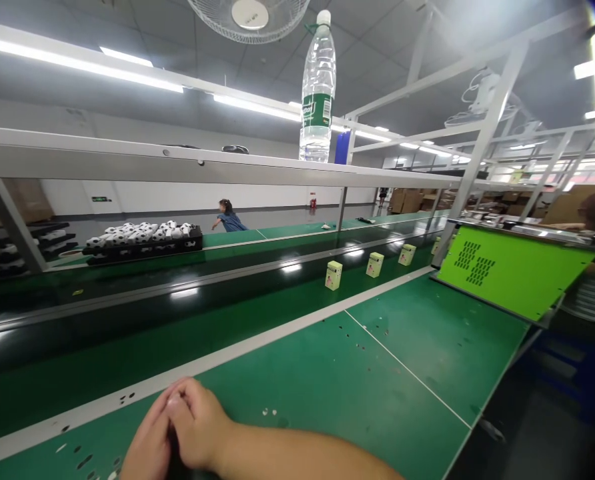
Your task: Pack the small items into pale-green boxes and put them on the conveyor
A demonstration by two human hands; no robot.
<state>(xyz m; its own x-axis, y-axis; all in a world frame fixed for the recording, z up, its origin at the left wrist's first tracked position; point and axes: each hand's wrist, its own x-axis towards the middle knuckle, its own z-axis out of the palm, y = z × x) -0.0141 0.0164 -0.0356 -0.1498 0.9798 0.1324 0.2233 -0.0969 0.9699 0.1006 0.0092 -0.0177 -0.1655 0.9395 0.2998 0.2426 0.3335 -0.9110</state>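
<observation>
The person's two hands (180,423) were clasped together over a green-topped workbench (397,360), with a row of small pale-yellow boxes (374,265) standing farther along and a tilted, perforated green panel (512,270) to the right.

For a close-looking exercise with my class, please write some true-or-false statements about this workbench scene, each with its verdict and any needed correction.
1. A clear plastic water bottle with a green label stands upright on a long white shelf. True.
2. The person's bare left hand and bare right hand lie far apart on the green workbench. False: they are clasped together.
3. Small pale-yellow boxes stand in a row beyond the workbench. True.
4. A perforated lime-green panel lies flat on the floor. False: it stands tilted up at the workbench's far right side.
</observation>
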